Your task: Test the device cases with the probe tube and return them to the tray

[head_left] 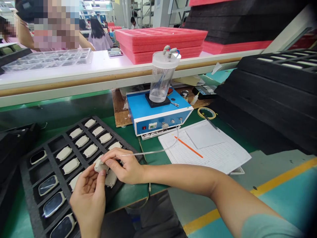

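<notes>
Small white casing [100, 166] — rounded, matte — pinched between both hands.

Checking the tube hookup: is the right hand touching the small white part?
Touching. The head view shows right hand fingertips pressed on the small white part, which the left hand holds.

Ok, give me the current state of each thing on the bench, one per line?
Left hand: holds small white unit.
Right hand: pinches clear tube at the unit.
Foam tray: most slots filled, some units face up, others face down.
Clear canister: lidded, upright on blue box.
</notes>
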Action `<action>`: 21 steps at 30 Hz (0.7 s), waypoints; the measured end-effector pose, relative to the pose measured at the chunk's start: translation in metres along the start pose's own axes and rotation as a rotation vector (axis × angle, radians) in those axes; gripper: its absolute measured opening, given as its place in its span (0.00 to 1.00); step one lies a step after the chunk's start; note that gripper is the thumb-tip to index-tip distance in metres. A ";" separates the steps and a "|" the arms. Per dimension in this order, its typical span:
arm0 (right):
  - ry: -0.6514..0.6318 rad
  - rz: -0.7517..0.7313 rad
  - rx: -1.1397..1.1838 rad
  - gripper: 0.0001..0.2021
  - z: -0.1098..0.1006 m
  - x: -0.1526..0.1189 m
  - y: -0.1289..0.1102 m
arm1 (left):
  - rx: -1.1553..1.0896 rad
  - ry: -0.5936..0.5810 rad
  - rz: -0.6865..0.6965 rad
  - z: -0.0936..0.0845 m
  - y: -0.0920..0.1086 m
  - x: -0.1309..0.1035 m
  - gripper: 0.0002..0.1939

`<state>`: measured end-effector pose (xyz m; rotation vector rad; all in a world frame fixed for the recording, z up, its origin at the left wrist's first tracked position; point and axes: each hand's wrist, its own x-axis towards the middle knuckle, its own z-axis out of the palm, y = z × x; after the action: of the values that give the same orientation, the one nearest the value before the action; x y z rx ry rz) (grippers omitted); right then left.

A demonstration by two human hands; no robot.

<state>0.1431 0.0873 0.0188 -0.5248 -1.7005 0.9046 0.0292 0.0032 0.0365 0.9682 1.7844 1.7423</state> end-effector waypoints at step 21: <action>0.050 -0.062 0.034 0.09 0.001 0.000 0.001 | -0.015 0.014 0.036 0.000 -0.004 0.002 0.20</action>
<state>0.1421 0.0878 0.0185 -0.4662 -1.6448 0.8677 0.0277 0.0052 0.0332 0.9901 1.7710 1.7862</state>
